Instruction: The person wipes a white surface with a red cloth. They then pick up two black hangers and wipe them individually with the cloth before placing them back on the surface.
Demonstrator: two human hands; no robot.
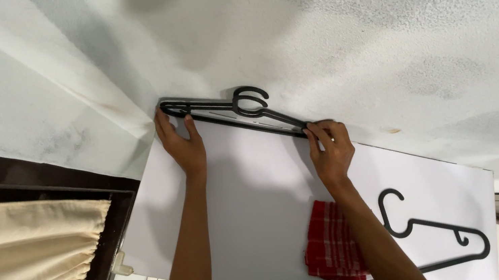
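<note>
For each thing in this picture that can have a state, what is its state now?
Upper black hanger: lying flat at the far edge of the white board, held at both ends.
Left hand: gripping the hanger's left end.
Right hand: pinching the hanger's right end.
Lower black hanger: lying flat, free, untouched.
Red checked cloth: folded, lying on the board, over one end of the lower hanger.
Beige curtain: gathered in folds.

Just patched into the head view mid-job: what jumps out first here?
Both hands grip a black hanger at the far edge of a white board: the left hand at its left end, the right hand at its right end. Nearer the camera, on the same board, a red checked cloth lies by the right forearm, with a second black hanger just right of it. A cream curtain fills the left edge.
</note>
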